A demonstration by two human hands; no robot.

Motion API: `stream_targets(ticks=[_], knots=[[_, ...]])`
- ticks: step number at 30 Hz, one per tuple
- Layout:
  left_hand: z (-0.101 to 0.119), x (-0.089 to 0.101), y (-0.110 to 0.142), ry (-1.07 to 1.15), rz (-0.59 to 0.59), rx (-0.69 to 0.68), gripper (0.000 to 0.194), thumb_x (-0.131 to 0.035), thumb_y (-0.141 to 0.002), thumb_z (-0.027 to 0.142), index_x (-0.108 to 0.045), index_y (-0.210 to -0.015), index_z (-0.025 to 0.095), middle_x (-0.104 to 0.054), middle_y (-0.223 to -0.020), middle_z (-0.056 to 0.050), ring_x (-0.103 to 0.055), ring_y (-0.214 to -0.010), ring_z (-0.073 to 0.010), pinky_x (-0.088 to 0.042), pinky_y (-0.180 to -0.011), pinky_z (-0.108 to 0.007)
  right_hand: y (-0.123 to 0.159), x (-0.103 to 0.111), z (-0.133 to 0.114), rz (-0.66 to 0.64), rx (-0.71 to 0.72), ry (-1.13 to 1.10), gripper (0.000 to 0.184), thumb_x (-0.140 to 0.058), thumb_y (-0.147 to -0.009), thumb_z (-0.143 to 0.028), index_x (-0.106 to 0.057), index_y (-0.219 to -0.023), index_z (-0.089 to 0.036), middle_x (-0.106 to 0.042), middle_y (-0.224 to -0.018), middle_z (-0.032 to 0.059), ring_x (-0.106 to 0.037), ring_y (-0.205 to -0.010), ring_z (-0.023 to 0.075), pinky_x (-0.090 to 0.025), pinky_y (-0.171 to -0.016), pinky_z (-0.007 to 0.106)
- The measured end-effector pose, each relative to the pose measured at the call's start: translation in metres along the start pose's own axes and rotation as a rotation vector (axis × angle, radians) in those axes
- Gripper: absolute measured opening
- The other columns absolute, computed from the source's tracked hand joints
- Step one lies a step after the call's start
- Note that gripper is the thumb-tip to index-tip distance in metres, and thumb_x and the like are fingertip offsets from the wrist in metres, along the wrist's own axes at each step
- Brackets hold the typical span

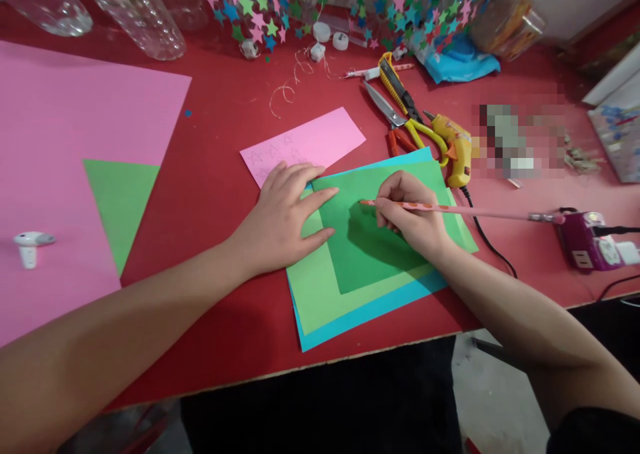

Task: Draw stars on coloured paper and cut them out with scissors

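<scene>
My left hand [283, 217] lies flat with fingers spread, pressing on the left side of a stack of paper: a dark green sheet [365, 247] on a light green sheet [310, 287] on a blue sheet [350, 317]. My right hand [410, 214] is closed on a pink pencil [480, 212], its tip touching the dark green sheet near the top. A small pink sheet [310, 141] with faint pencilled stars lies just beyond my left hand.
On the red table [220, 174]: a large pink sheet [60, 141] with a green triangle [120, 201] and a white earbud [30, 244] at left, scissors [400, 117], a yellow cutter [395, 84], a glue gun [457, 147], a purple power strip [590, 241], bottles with coloured stars [260, 7].
</scene>
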State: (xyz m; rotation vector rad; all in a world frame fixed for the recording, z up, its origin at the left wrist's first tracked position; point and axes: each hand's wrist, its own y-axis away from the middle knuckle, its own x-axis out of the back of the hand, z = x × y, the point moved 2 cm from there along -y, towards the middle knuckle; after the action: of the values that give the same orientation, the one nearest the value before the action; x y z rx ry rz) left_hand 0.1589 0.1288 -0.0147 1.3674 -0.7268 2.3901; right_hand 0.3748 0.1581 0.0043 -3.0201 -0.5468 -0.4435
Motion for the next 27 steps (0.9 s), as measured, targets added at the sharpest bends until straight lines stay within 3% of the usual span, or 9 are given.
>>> stream_targets(ticks=[4, 9, 15, 17, 20, 23, 27], knots=[[0.000, 0.002, -0.001, -0.004, 0.029, -0.018, 0.046, -0.059, -0.087, 0.042, -0.056, -0.127, 0.021, -0.044, -0.142, -0.015, -0.038, -0.135, -0.0335, -0.022, -0.116, -0.060, -0.002, 0.001, 0.001, 0.065, 0.009, -0.047, 0.013, -0.059, -0.083, -0.025, -0.048, -0.076, -0.021, -0.054, -0.057, -0.0050, -0.046, -0.046, 0.0087, -0.035, -0.045, 0.023], [0.005, 0.003, -0.002, -0.037, -0.003, -0.066, 0.058, -0.062, -0.084, 0.051, -0.052, -0.132, 0.022, -0.041, -0.145, -0.016, -0.035, -0.137, -0.0363, -0.018, -0.115, -0.063, -0.002, 0.008, 0.002, 0.163, 0.100, 0.042, 0.006, -0.060, -0.081, -0.023, -0.056, -0.085, -0.020, -0.059, -0.071, -0.0028, -0.049, -0.056, 0.0098, -0.039, -0.051, 0.022], [0.003, -0.001, -0.001, -0.105, -0.017, -0.061, 0.072, -0.061, -0.083, 0.056, -0.040, -0.142, 0.022, -0.041, -0.146, -0.017, -0.034, -0.138, -0.0357, -0.019, -0.115, -0.063, -0.004, 0.013, 0.002, 0.042, 0.315, 0.309, 0.019, -0.047, -0.095, -0.024, -0.060, -0.108, -0.023, -0.070, -0.099, 0.0058, -0.063, -0.091, 0.0195, -0.050, -0.081, 0.034], [0.002, -0.002, -0.002, -0.118, -0.034, -0.039, 0.075, -0.062, -0.082, 0.055, -0.037, -0.144, 0.020, -0.040, -0.148, -0.018, -0.032, -0.140, -0.0365, -0.017, -0.116, -0.063, -0.005, 0.013, 0.004, 0.022, 0.400, 0.509, 0.021, -0.046, -0.096, -0.024, -0.060, -0.111, -0.023, -0.069, -0.110, 0.0100, -0.058, -0.111, 0.0252, -0.045, -0.096, 0.043], [0.002, -0.003, -0.003, -0.101, -0.046, -0.018, 0.076, -0.064, -0.081, 0.052, -0.037, -0.144, 0.018, -0.041, -0.146, -0.018, -0.032, -0.140, -0.0369, -0.016, -0.116, -0.064, -0.005, 0.011, 0.008, 0.034, 0.467, 0.769, 0.031, -0.059, -0.088, -0.030, -0.056, -0.117, -0.019, -0.063, -0.123, 0.0154, -0.042, -0.132, 0.0339, -0.030, -0.110, 0.055], [0.002, -0.002, -0.004, -0.051, -0.022, -0.026, 0.077, -0.066, -0.079, 0.053, -0.038, -0.142, 0.019, -0.047, -0.139, -0.016, -0.036, -0.136, -0.0355, -0.016, -0.117, -0.062, -0.006, 0.011, 0.009, 0.080, 0.456, 0.892, 0.039, -0.067, -0.080, -0.032, -0.055, -0.115, -0.017, -0.061, -0.119, 0.0169, -0.046, -0.123, 0.0367, -0.028, -0.109, 0.056], [0.005, 0.002, -0.006, -0.036, 0.023, -0.076, 0.075, -0.067, -0.080, 0.047, -0.036, -0.141, 0.018, -0.044, -0.134, -0.016, -0.040, -0.130, -0.0337, -0.025, -0.114, -0.060, -0.009, 0.013, 0.006, 0.180, 0.461, 0.896, 0.026, -0.062, -0.080, -0.023, -0.057, -0.106, -0.019, -0.060, -0.107, 0.0130, -0.051, -0.105, 0.0319, -0.035, -0.101, 0.049]])
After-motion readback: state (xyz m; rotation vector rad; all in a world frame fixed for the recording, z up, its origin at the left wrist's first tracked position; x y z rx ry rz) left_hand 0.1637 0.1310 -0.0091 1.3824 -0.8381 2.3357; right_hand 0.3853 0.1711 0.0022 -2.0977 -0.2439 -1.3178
